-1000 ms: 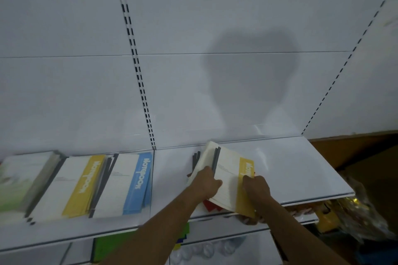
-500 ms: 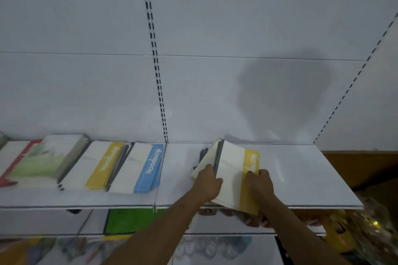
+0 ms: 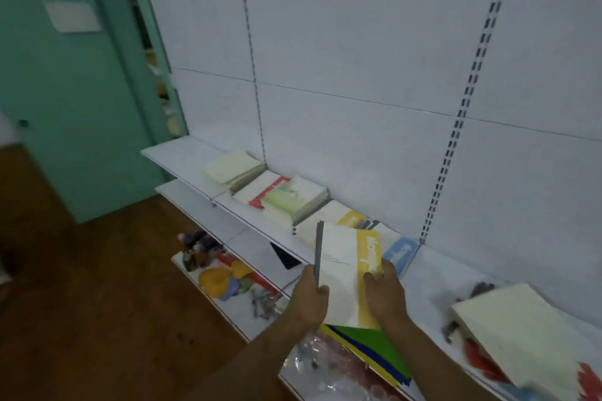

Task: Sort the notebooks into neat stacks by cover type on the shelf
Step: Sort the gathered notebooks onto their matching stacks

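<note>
I hold a white notebook with a yellow band [image 3: 345, 267] in both hands, lifted off the shelf and in front of it. My left hand [image 3: 309, 298] grips its dark spine edge; my right hand [image 3: 386, 295] grips the yellow side. Along the white shelf [image 3: 182, 153] lie stacks: a cream stack [image 3: 233, 168], a red-banded notebook [image 3: 264, 189], a green-covered stack [image 3: 293, 197], a yellow-banded stack [image 3: 342, 216] and a blue-banded stack [image 3: 399, 252] partly hidden behind the held notebook. A cream notebook [image 3: 518, 338] lies over red ones at the right.
A lower shelf [image 3: 202, 205] runs beneath, and the bottom level holds colourful toys [image 3: 224, 277] and a green, blue and yellow sheet [image 3: 374, 348]. A teal door and wall [image 3: 81, 81] stand at the left over a brown floor [image 3: 81, 303].
Both hands lifted the yellow-banded notebook off the right part of the shelf and carried it left. The view swung left, bringing the teal door and floor into sight.
</note>
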A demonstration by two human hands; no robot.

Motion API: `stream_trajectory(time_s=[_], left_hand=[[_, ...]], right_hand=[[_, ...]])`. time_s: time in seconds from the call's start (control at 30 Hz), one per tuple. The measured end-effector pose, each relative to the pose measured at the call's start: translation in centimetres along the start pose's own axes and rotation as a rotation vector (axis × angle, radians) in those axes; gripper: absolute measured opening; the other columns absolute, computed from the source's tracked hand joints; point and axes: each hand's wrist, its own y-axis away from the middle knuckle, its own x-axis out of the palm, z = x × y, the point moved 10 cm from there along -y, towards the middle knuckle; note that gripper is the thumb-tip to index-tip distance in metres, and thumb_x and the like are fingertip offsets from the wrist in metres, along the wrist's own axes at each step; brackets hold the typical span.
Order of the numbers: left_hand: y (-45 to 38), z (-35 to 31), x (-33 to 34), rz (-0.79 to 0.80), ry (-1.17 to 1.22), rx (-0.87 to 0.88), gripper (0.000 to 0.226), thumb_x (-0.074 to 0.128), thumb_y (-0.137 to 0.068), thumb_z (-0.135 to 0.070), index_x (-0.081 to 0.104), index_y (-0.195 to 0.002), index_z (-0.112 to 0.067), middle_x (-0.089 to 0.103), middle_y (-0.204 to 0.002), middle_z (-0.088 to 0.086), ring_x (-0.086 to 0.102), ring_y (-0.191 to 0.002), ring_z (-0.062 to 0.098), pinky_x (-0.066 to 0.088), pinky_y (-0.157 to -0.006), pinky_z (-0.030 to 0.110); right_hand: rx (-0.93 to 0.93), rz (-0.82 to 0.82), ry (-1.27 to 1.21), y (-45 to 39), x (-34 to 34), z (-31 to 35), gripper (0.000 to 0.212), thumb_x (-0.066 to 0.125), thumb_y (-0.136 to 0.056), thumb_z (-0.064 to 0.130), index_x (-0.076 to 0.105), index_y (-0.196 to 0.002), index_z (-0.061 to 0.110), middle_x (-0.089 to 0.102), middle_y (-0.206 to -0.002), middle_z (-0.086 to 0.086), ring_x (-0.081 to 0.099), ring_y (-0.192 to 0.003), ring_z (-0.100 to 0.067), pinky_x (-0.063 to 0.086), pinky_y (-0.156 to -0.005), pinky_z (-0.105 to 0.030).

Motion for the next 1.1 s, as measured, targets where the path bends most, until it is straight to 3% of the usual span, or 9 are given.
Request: stream_trajectory(time_s=[0.13, 0.23, 0.3, 0.37, 0.6, 0.7, 0.8, 0.97, 1.1], left_hand=[[0.2, 4.5, -8.8, -0.167, 0.103, -0.063, 0.024, 0.045, -0.095, -0.006, 0.040, -0.117, -0.015, 0.053, -0.106, 0.001, 0.055, -0.104, 0.021, 0.046, -0.077, 0.025], [0.7, 8.0, -15.0, -0.251, 0.197, -0.108, 0.027, 0.046, -0.096, -0.007, 0.037, -0.115, -0.024, 0.052, -0.109, -0.006, 0.055, -0.099, 0.010, 0.045, -0.068, 0.010], [1.4, 10.4, -19.7, -0.327, 0.242, -0.139, 0.030, 0.047, -0.097, -0.008, 0.039, -0.121, -0.023, 0.054, -0.118, -0.003, 0.055, -0.109, 0.015, 0.051, -0.083, 0.021], [2.3, 12.7, -24.3, -0.399, 0.237, -0.162, 0.037, 0.047, -0.097, -0.009, 0.038, -0.131, -0.021, 0.051, -0.125, -0.003, 0.050, -0.112, 0.015, 0.047, -0.096, 0.030], [4.5, 20.1, -37.6, -0.573, 0.211, -0.232, 0.043, 0.052, -0.096, -0.014, 0.037, -0.136, -0.016, 0.051, -0.131, -0.001, 0.048, -0.107, 0.011, 0.046, -0.092, 0.031], [4.6, 22.3, -41.6, -0.624, 0.223, -0.268, 0.044, 0.055, -0.096, -0.015, 0.036, -0.135, -0.016, 0.051, -0.132, 0.001, 0.051, -0.113, 0.016, 0.048, -0.096, 0.036], [3.6, 23.8, -44.4, -0.631, 0.233, -0.286, 0.044, 0.055, -0.095, -0.016, 0.036, -0.135, -0.016, 0.052, -0.132, 0.002, 0.052, -0.118, 0.019, 0.050, -0.097, 0.040], [0.1, 26.0, -48.1, -0.670, 0.271, -0.295, 0.045, 0.056, -0.095, -0.016, 0.035, -0.136, -0.015, 0.051, -0.133, 0.003, 0.053, -0.119, 0.019, 0.051, -0.098, 0.041], [-3.9, 26.6, -50.8, -0.689, 0.247, -0.325, 0.045, 0.055, -0.096, -0.018, 0.034, -0.136, -0.016, 0.049, -0.136, 0.003, 0.051, -0.120, 0.019, 0.051, -0.095, 0.038]], right_hand=[[-0.128, 0.158, 0.079, 1.1, 8.7, 6.7, 0.051, 0.048, -0.092, 0.022, 0.036, -0.142, 0.019, 0.058, -0.128, -0.011, 0.057, -0.105, -0.030, 0.042, -0.084, -0.033], [-0.213, 0.261, 0.060, 2.6, 15.7, 11.1, 0.043, 0.049, -0.090, 0.018, 0.044, -0.132, 0.020, 0.062, -0.109, -0.008, 0.058, -0.088, -0.025, 0.048, -0.075, -0.035], [-0.260, 0.320, 0.063, 3.9, 20.6, 13.7, 0.036, 0.050, -0.090, 0.016, 0.048, -0.126, 0.019, 0.062, -0.105, -0.007, 0.057, -0.080, -0.020, 0.046, -0.069, -0.034], [-0.302, 0.384, 0.073, 5.3, 25.5, 15.8, 0.033, 0.051, -0.091, 0.017, 0.048, -0.124, 0.018, 0.059, -0.099, -0.005, 0.054, -0.074, -0.015, 0.042, -0.064, -0.030], [-0.393, 0.522, 0.097, 9.5, 40.3, 21.9, 0.026, 0.050, -0.093, 0.024, 0.046, -0.118, 0.020, 0.059, -0.101, -0.003, 0.054, -0.076, -0.011, 0.040, -0.060, -0.027], [-0.422, 0.537, 0.120, 10.4, 44.8, 24.2, 0.025, 0.049, -0.092, 0.028, 0.045, -0.117, 0.024, 0.056, -0.095, 0.003, 0.058, -0.082, -0.017, 0.048, -0.071, -0.034], [-0.406, 0.573, 0.117, 10.1, 48.6, 25.4, 0.026, 0.049, -0.093, 0.028, 0.045, -0.118, 0.024, 0.054, -0.085, 0.013, 0.054, -0.074, -0.003, 0.039, -0.054, -0.022], [-0.428, 0.614, 0.145, 7.6, 54.5, 27.6, 0.019, 0.051, -0.091, 0.026, 0.046, -0.109, 0.026, 0.053, -0.083, 0.014, 0.052, -0.073, -0.001, 0.037, -0.056, -0.024], [-0.450, 0.633, 0.138, 4.7, 58.5, 30.5, 0.012, 0.051, -0.092, 0.025, 0.045, -0.101, 0.030, 0.052, -0.081, 0.018, 0.053, -0.070, 0.001, 0.034, -0.048, -0.016]])
